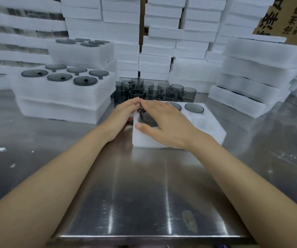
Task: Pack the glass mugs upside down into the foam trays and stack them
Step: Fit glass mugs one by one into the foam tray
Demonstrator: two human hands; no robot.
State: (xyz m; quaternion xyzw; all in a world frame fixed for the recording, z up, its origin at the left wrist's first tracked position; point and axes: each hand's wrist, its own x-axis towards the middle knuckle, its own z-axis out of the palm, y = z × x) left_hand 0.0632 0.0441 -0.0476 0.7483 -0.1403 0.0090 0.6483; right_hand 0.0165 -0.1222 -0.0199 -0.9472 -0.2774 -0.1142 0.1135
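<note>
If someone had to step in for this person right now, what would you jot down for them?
Right hand: pressing a smoky glass mug upside down into the near-left pocket of the foam tray.
Left hand: steadying that mug's far-left side.
Done: two mugs already seated along the tray's far edge; filled trays stacked on the left.
Left: empty pockets to fill from the loose mugs behind the tray, then stack it.

Right hand (163, 122) hiding most of a mug (146, 120), cardboard box (287, 17) cut off
</note>
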